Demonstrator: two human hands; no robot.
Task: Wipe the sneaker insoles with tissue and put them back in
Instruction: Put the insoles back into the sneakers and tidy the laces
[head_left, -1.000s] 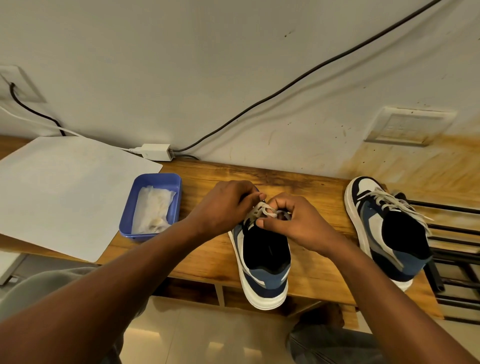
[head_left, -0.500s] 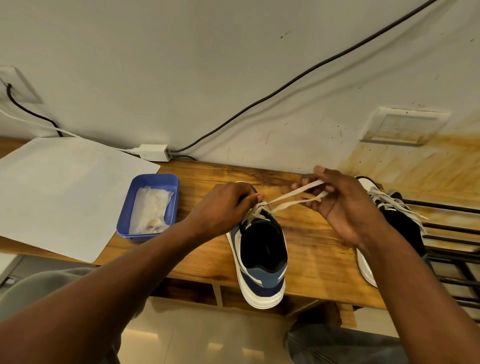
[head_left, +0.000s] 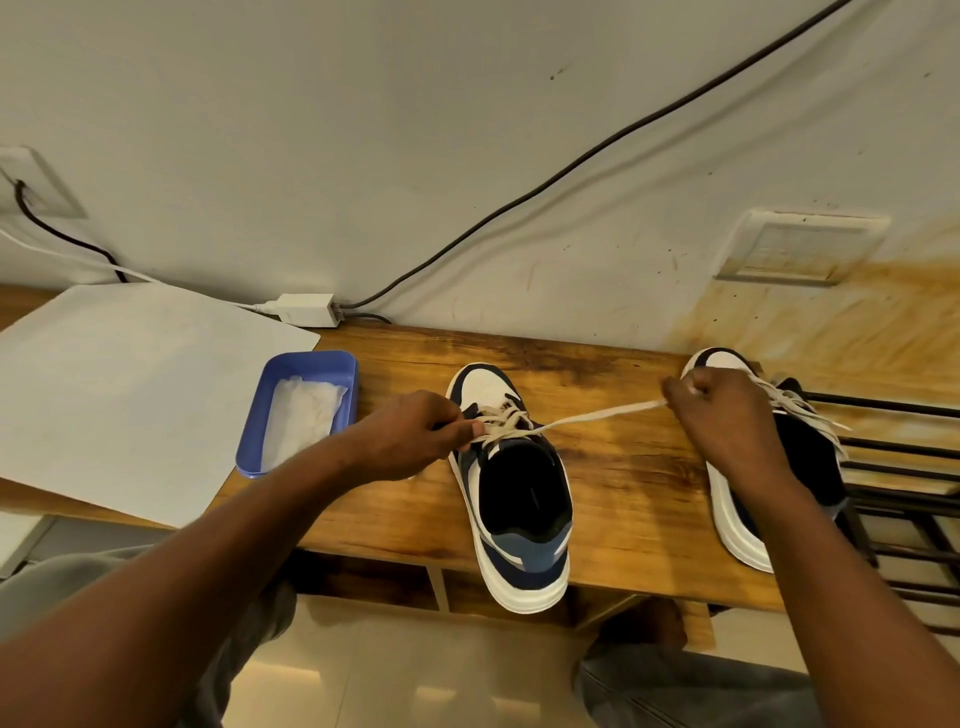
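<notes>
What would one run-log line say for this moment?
stage: unlacing | left hand: pinches laces at near sneaker | right hand: grips lace, taut | tissue: in blue tray

Both arms reach forward. The left hand (head_left: 410, 436) pinches with curled fingers. The right hand (head_left: 722, 415) is a tight fist, held out to the side.

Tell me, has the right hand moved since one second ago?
Yes. The right hand has pulled the lace rightward, away from the middle sneaker, and is now in front of the right sneaker.
</notes>
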